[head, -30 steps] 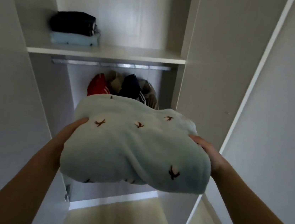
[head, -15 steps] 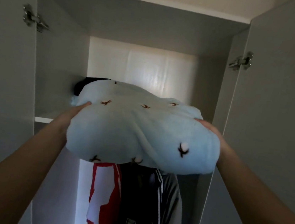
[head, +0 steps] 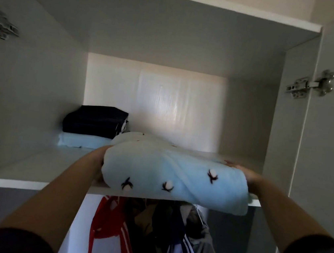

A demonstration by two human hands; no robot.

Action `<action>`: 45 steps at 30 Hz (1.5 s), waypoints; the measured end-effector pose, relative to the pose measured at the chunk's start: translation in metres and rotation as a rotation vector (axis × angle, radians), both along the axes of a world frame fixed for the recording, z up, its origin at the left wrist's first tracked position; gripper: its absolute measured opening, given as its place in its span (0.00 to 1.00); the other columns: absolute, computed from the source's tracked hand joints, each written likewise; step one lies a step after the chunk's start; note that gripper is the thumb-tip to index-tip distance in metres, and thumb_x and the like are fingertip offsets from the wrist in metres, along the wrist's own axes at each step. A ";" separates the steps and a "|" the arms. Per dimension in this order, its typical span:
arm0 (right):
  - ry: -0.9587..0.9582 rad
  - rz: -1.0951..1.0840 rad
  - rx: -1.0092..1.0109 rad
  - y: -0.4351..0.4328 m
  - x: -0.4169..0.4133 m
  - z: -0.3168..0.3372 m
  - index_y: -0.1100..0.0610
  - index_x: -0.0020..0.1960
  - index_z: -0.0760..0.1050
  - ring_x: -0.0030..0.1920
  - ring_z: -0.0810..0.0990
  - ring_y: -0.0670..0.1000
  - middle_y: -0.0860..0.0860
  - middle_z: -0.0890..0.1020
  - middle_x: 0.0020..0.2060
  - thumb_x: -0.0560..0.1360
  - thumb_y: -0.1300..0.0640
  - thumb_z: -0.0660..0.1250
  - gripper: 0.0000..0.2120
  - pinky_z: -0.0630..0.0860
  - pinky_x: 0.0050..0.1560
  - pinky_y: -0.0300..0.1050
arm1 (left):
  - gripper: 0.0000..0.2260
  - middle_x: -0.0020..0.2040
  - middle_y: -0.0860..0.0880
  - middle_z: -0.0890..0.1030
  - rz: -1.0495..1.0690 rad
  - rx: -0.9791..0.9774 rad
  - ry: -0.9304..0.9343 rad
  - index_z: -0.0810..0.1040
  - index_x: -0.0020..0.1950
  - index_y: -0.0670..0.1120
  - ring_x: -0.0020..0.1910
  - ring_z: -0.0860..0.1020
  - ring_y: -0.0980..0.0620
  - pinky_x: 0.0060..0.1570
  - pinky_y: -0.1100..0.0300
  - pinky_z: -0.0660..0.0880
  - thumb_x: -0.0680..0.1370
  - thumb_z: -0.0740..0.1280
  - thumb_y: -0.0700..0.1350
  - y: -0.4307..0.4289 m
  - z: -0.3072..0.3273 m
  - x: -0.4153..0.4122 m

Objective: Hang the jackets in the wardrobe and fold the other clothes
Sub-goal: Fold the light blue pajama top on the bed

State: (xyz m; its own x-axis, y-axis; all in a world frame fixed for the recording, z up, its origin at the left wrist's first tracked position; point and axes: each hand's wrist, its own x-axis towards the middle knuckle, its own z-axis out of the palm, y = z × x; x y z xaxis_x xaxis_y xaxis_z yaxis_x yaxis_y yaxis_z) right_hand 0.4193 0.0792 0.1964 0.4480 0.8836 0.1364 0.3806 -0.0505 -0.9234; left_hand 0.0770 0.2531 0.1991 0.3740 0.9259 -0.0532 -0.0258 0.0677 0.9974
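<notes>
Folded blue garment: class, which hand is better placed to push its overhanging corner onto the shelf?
Probably the right hand: it touches the garment on its right side, directly above the corner drooping past the shelf edge. The left hand is at the opposite side.

Left hand (head: 99, 157) and right hand (head: 249, 176) hold the folded blue garment (head: 167, 168) over the shelf (head: 30, 169).

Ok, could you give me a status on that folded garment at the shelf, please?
Left grip on left end of folded blue garment, fingers hidden; right grip flat on right end. Garment partly on shelf, front edge overhanging. Folded stack back left.
</notes>
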 end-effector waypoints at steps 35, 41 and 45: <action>-1.325 -0.003 -0.484 0.183 -0.023 -0.008 0.43 0.77 0.41 0.74 0.59 0.62 0.57 0.53 0.76 0.73 0.44 0.65 0.42 0.59 0.71 0.63 | 0.36 0.72 0.50 0.63 -0.042 1.516 1.193 0.58 0.73 0.58 0.68 0.63 0.48 0.62 0.50 0.63 0.69 0.65 0.68 0.116 -0.012 0.115; -1.320 -0.023 -0.448 0.247 -0.017 -0.011 0.46 0.76 0.47 0.68 0.68 0.61 0.56 0.65 0.71 0.71 0.46 0.69 0.42 0.65 0.69 0.59 | 0.37 0.75 0.49 0.58 -0.050 1.467 1.268 0.55 0.76 0.57 0.72 0.60 0.47 0.66 0.47 0.60 0.71 0.64 0.67 0.165 -0.011 0.124; -1.398 -0.096 -0.382 0.278 -0.008 -0.021 0.47 0.76 0.50 0.65 0.72 0.60 0.56 0.69 0.67 0.73 0.48 0.67 0.37 0.67 0.67 0.60 | 0.36 0.75 0.48 0.57 -0.008 1.468 1.315 0.54 0.76 0.57 0.72 0.58 0.47 0.66 0.46 0.59 0.72 0.63 0.67 0.194 -0.014 0.134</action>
